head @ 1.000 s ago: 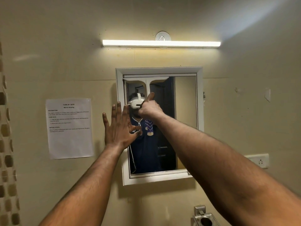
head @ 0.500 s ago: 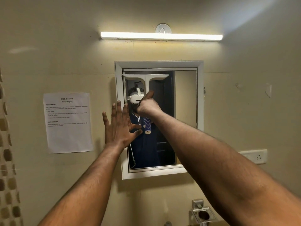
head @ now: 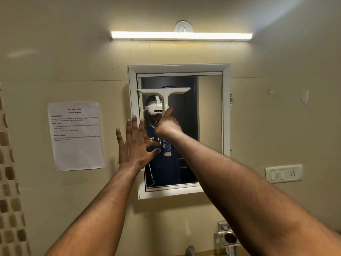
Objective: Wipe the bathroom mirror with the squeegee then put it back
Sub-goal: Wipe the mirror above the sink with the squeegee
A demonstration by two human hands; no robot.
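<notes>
A white-framed mirror [head: 209, 111] hangs on the beige wall. My right hand [head: 168, 125] grips the handle of a white T-shaped squeegee [head: 164, 93], thumb up along the stem. The squeegee's blade lies level against the glass in the upper left part of the mirror. My left hand [head: 134, 145] is flat with fingers spread, pressed on the mirror's left frame and the wall beside it. A person with a white headset shows in the glass.
A printed task sheet [head: 76, 135] is taped left of the mirror. A tube light [head: 181, 36] glows above it. A switch and socket plate [head: 284, 173] sits at right. A metal holder [head: 227, 237] is fixed low on the wall. Mosaic tiles [head: 9, 200] line the left edge.
The squeegee has slid down the glass from the mirror's top edge, with my right hand following. My left hand has stayed on the frame.
</notes>
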